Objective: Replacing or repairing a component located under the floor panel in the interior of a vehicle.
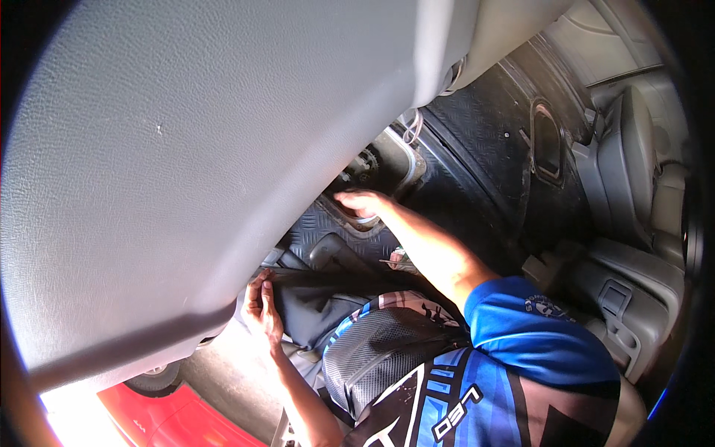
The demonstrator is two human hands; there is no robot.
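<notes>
Right hand (363, 202) is stretched out w/ fingers spread loosely and flat, palm down, resting on the rim of an oval opening in the floor (372, 186), holding nothing that shows. In that opening, just beyond the fingertips, sits a dark round toothed metal part (365, 162) w/ pale hoses or wires (412, 127) looped above it; what the fingertips touch underneath can't be made out. The opening is cut into the black ribbed rubber floor mat (477, 149), which runs up and to the right from it. Left hand (262, 304) lies below-left of the opening, well apart from the right hand, fingers straight and together, pressed flat on the edge of a dark grey fabric seat cushion (328, 298); not gripping. Over the opening's left side hangs a big grey textured plastic panel (171, 164), filling most of the view. Right of the opening, across the mat, is a dark oval-framed recess (549, 145), and further right a grey plastic seat base w/ moulded trim (633, 283). Below the opening, the person's blue, black and white patterned shirt (477, 372) covers the torso. Far below-left of the opening, past the panel's edge, a red car body (164, 421) and part of a tyre (153, 380) show in bright light.
</notes>
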